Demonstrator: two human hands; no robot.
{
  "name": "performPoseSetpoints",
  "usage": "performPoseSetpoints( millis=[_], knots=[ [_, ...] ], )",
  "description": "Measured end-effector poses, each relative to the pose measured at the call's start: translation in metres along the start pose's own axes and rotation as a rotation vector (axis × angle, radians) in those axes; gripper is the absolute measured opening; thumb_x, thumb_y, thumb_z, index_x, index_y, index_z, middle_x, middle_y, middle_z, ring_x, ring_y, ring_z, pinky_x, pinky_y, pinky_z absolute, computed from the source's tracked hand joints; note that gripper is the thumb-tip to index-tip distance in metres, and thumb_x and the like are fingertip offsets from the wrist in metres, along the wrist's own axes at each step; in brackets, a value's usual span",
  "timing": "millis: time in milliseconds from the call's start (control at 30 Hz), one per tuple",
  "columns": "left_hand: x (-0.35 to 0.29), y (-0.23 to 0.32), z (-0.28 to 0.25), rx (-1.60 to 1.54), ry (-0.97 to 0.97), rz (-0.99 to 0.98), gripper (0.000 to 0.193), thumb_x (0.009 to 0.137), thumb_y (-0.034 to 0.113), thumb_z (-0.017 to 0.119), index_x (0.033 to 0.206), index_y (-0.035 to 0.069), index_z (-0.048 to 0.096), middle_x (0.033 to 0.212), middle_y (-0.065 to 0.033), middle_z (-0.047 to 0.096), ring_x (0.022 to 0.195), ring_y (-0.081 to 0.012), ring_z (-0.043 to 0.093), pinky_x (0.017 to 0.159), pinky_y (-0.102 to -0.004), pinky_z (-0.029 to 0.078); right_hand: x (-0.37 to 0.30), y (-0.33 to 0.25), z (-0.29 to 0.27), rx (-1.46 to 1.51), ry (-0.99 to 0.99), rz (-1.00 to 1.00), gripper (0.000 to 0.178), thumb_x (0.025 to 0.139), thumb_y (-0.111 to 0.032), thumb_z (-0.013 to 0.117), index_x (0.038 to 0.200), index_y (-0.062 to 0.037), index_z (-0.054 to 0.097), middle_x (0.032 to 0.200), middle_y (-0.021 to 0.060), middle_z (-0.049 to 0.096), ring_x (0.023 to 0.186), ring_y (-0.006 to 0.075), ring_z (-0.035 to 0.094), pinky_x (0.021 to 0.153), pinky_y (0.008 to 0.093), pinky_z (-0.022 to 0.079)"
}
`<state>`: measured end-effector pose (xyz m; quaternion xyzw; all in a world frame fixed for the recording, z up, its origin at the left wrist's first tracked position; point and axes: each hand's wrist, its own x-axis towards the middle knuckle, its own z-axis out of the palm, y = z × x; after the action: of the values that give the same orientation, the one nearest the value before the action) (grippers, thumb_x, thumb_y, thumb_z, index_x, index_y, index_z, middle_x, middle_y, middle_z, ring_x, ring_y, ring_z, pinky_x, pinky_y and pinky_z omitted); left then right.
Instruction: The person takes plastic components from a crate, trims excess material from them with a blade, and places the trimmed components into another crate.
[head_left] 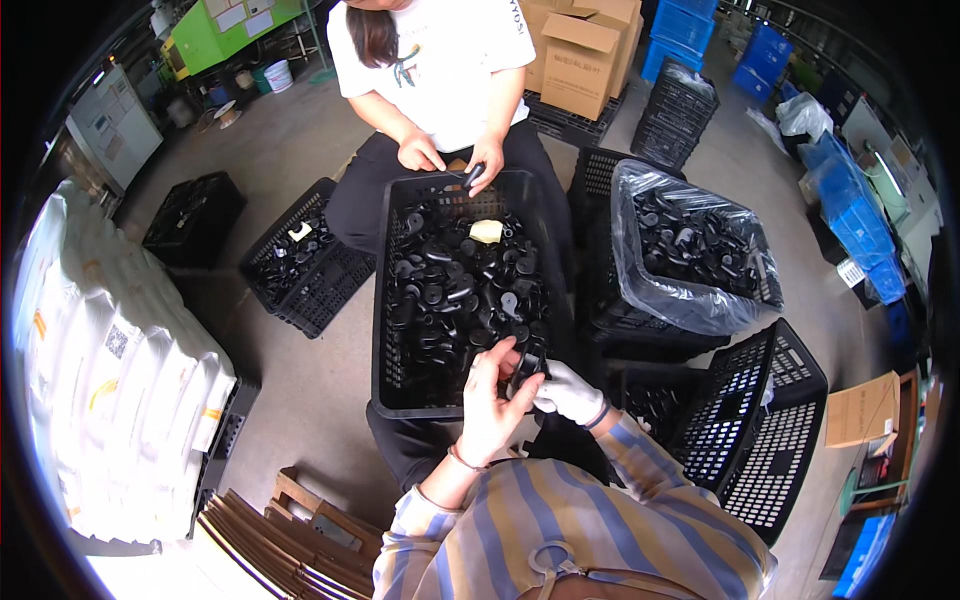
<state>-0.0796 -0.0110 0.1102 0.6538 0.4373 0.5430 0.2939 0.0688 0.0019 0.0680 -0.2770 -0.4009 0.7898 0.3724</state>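
Over the near end of a black crate (378, 340), my bare left hand (487, 405) pinches a small black plastic part (527, 368) between thumb and fingers. My right hand (572, 394), in a white glove, is closed at the right side of the same part; its fingertips are partly hidden. Many loose black parts (450, 285) with rounded ends fill the crate. Among them, near the far end, lies a pale yellow piece (486, 231). Across the crate, a co-worker's hands (483, 165) hold a similar black part (473, 176).
To the right stands a plastic-lined crate (622, 255) full of black parts, with tilted crates (775, 430) nearer me. Another crate of parts (330, 290) sits at left. White sacks (130, 380) are piled far left; cardboard boxes (580, 65) stand behind the co-worker.
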Motion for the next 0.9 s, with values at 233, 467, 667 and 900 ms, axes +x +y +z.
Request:
performPoseSetpoints(
  millis=[233, 467, 667, 900],
  knots=[
    [-0.006, -0.065, -0.027, 0.417, -0.294, -0.134, 0.04, 0.068, 0.018, 0.067, 0.101, 0.003, 0.053, 0.09, -0.0113, 0.054, 0.078, -0.0267, 0.056, 0.069, -0.033, 0.047, -0.024, -0.06, -0.061, 0.39, 0.258, -0.152, 0.032, 0.086, -0.022, 0.049, 0.11, 0.0001, 0.045, 0.089, 0.0096, 0.055, 0.055, 0.0059, 0.046, 0.038, 0.0139, 0.03],
    [0.037, -0.177, -0.061, 1.255, -0.358, -0.159, 0.05, 0.071, 0.009, 0.055, 0.119, 0.003, 0.042, 0.123, -0.0164, 0.04, 0.111, -0.0282, 0.041, 0.095, -0.0367, 0.032, -0.049, -0.07, -0.125, 0.42, 0.512, -0.475, 0.038, 0.086, -0.031, 0.049, 0.114, -0.006, 0.046, 0.09, 0.0022, 0.056, 0.058, 0.0031, 0.046, 0.036, 0.0123, 0.028],
    [0.056, -0.22, -0.06, 1.443, -0.463, -0.094, 0.036, 0.078, 0.009, 0.046, 0.113, 0.006, 0.045, 0.109, -0.0128, 0.048, 0.106, -0.0265, 0.043, 0.098, -0.0395, 0.027, -0.052, 0.028, -0.089, 0.472, 0.49, -0.024, 0.029, 0.085, -0.027, 0.051, 0.107, -0.0088, 0.053, 0.078, -0.0004, 0.057, 0.058, 0.0041, 0.049, 0.039, 0.0156, 0.03],
    [0.053, -0.122, -0.023, 0.477, -0.276, 0.023, 0.058, 0.057, 0.009, 0.067, 0.111, 0.006, 0.047, 0.1, -0.0124, 0.046, 0.097, -0.0304, 0.045, 0.086, -0.034, 0.04, -0.038, 0.007, -0.057, 0.194, 0.493, 0.081, 0.034, 0.086, -0.029, 0.049, 0.111, -0.0061, 0.051, 0.081, 0.0055, 0.059, 0.056, 0.006, 0.05, 0.039, 0.0142, 0.032]
  ],
)
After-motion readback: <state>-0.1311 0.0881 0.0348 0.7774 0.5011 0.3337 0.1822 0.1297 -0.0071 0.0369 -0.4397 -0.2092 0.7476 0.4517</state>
